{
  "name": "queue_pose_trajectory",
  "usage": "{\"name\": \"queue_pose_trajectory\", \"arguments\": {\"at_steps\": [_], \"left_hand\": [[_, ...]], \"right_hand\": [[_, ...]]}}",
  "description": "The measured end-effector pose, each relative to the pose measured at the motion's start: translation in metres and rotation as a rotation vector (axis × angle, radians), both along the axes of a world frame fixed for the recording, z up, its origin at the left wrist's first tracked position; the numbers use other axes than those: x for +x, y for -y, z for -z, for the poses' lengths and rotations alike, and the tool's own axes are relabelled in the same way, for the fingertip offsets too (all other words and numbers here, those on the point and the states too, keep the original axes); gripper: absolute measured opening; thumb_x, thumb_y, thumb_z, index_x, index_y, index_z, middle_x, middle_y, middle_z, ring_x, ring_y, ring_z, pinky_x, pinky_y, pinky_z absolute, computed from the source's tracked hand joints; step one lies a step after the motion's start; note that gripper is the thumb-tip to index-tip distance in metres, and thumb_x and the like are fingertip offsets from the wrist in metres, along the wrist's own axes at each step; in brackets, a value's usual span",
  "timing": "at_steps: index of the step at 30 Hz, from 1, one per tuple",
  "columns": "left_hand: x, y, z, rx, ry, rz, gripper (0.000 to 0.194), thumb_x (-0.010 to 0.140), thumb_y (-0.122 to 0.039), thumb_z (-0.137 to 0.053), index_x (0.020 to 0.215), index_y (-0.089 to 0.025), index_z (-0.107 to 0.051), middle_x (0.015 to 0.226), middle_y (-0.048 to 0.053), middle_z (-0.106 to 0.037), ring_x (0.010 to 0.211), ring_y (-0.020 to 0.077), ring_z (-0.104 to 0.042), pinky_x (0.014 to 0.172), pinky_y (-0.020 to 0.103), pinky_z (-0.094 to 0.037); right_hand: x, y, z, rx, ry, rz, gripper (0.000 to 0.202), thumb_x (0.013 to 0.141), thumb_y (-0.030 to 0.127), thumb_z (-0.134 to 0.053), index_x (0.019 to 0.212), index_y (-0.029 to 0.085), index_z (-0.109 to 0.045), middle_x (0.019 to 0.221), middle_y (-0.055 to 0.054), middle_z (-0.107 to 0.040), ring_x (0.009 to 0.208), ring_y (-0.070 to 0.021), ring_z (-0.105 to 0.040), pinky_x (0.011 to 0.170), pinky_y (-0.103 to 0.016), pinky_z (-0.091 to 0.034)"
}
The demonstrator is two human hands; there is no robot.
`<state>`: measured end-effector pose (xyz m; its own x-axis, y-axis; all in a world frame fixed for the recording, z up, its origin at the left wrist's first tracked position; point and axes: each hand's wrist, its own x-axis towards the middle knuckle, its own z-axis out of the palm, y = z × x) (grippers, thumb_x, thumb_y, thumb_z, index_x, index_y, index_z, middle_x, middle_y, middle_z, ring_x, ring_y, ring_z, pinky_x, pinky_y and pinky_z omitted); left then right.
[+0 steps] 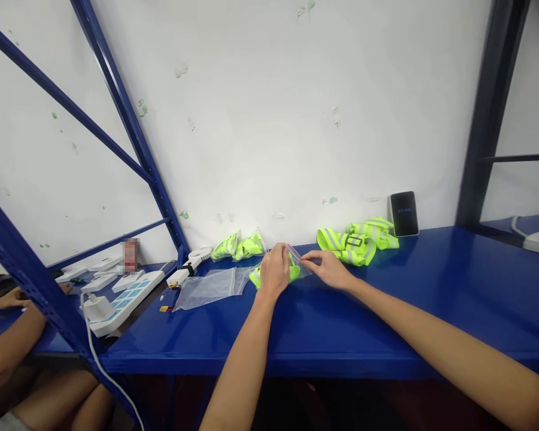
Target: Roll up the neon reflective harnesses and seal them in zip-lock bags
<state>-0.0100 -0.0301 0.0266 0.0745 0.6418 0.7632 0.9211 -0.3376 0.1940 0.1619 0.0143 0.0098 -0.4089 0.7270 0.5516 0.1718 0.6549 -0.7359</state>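
A clear zip bag (pixel 303 271) with a red seal strip lies on the blue table in front of me, with a fluorescent yellow-green reflective strap or vest (pixel 294 273) bunched inside. My left hand (pixel 275 267) is closed over the bag, near its mouth, and covers much of the contents. At the bag's right edge, my right hand (pixel 327 269) pinches the plastic by the seal between thumb and fingers. Just left of my left hand lie flat, see-through empty bags (pixel 209 290). Loose yellow-green reflective pieces (pixel 357 240) are heaped behind my right hand.
Filled bags (pixel 238 246) of the same material rest by the wall. A white handheld device (pixel 193 263) with wires lies left. A dark-screened device (pixel 403 214) leans at the back. Beyond the blue rack post (pixel 31 263) are a power strip (pixel 128 302) and another person's arms (pixel 18 341).
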Motion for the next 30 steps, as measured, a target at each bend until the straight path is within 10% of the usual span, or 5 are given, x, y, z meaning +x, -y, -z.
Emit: {"name": "queue_pose_trajectory", "arguments": {"at_steps": [30], "left_hand": [[0.0018,0.0009,0.0011,-0.009,0.004,-0.001,0.023,0.1,-0.028,-0.03,0.103,-0.022,-0.052,0.093,0.003,-0.067,0.085,0.0173,-0.063,0.074,0.029,-0.042]], "right_hand": [[-0.0052,-0.0047,0.008,-0.008,-0.008,0.028,0.021,0.08,0.035,-0.062,0.083,0.018,-0.073,0.086,-0.009,-0.074,0.08,-0.0253,-0.067,0.074,-0.037,-0.053]]}}
